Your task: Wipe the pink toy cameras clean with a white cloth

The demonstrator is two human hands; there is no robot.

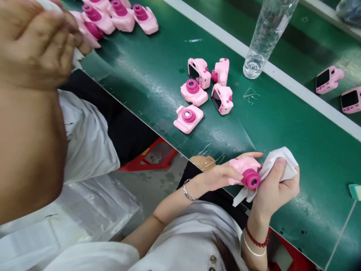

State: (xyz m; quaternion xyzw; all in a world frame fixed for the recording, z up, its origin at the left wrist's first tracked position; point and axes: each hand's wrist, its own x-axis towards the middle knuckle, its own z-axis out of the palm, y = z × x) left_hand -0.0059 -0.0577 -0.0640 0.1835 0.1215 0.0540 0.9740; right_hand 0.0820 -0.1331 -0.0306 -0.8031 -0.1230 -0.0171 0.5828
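Note:
My left hand (220, 175), with a silver bracelet at the wrist, holds a pink toy camera (244, 165) whose dark pink lens points toward me. One fingertip shows behind it. My right hand (278, 186) pinches a crumpled white cloth (284, 160) between thumb and fingers, pressed up to the camera's side. A loose corner of the cloth hangs below the lens. Both hands are at the table's near edge. Farther in, a small cluster of similar pink toy cameras (188, 117) lies on the green table (158, 86), some lens up, others standing with their screens showing.
A co-worker's hand (42, 49) and large blurred arm are close at the left, with something white in the fingers. More pink cameras (121, 15) lie beyond. A clear plastic bottle (262, 41) stands by the white strip. A red stool (153, 154) is below the table edge.

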